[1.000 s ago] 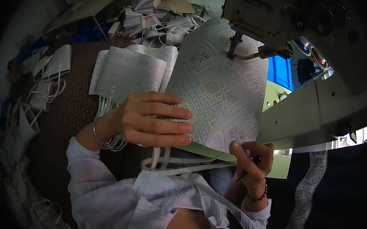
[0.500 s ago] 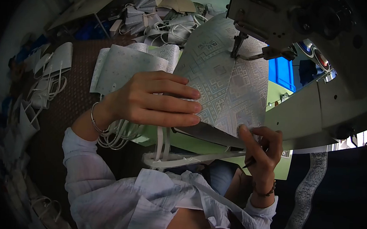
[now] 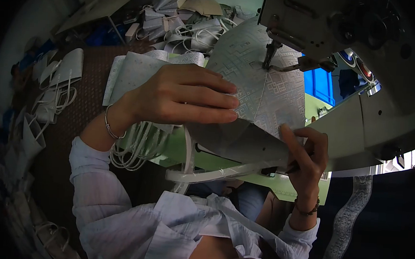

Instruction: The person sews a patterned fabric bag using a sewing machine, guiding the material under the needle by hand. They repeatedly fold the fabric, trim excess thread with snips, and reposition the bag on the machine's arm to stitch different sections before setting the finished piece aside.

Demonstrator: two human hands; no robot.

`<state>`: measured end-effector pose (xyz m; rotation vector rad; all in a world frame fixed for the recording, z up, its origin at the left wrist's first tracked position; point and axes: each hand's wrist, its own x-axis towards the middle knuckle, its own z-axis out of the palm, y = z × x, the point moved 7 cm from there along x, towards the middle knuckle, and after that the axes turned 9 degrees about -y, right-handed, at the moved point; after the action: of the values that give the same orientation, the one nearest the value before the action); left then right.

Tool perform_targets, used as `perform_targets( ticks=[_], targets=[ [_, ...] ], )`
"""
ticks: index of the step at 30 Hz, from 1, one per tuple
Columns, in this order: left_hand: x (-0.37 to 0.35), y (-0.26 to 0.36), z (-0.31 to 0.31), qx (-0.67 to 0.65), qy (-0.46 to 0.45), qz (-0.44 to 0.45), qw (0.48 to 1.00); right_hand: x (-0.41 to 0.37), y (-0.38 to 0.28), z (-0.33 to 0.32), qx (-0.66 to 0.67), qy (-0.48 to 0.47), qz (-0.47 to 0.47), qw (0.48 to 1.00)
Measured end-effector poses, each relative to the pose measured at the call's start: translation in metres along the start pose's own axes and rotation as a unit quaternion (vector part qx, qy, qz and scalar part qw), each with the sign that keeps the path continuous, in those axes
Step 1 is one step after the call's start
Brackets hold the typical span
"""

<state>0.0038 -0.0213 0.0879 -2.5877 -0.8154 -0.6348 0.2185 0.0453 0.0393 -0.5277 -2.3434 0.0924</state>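
Note:
A silvery panel with a geometric pattern [image 3: 279, 98] runs under the presser foot [image 3: 269, 57] of a sewing machine [image 3: 315, 26]. Its near edge is raised, showing a grey underside. My left hand [image 3: 181, 96] has its fingers stretched over the panel's left edge, the thumb hidden. At the near right corner, my right hand [image 3: 309, 156] pinches the panel, thumb on top and fingers curled beneath. Something thin and dark shows by the right palm. A white strap [image 3: 214, 174] loops below the panel, in front of my body.
Left of the panel lies a stack of similar pale pieces [image 3: 137, 74] with white cord handles [image 3: 136, 148]. Finished-looking bags [image 3: 70, 67] sit farther left, and more are heaped [image 3: 160, 20] at the back. A blue bin [image 3: 319, 84] stands behind the machine. A patterned strip [image 3: 347, 226] hangs at right.
Both hands have shifted away from my body and slightly right, carrying the panel farther under the presser foot. More of its grey underside shows now.

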Motion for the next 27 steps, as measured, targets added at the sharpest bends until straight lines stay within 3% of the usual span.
perform_targets(
  ticks=[27],
  targets=[
    [0.012,-0.054,0.01,-0.032,-0.009,-0.02,0.999,0.036,0.042,0.011,0.007,-0.029,0.054,0.998]
  ],
)
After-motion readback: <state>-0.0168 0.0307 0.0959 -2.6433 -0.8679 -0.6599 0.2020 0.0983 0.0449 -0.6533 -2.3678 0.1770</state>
